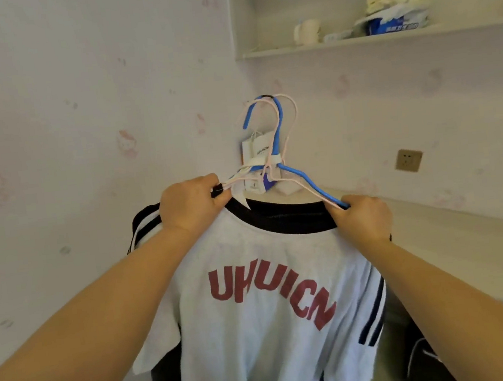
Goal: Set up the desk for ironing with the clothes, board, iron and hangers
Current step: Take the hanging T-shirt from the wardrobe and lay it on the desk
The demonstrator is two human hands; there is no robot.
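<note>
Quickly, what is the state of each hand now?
Left hand: grips the hangers and the T-shirt at its shoulder.
Right hand: grips the hangers' other end with the shirt.

I see a white T-shirt (266,307) with red lettering, black collar and striped sleeves hanging upright on a blue hanger (281,143) bunched with pale pink hangers (290,114), hooks up, before the wall.

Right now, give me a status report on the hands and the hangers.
Left hand and right hand both grip the hangers. White shirt hangs from them, held up before the wall. Desk on the right; nothing blocking.
</note>
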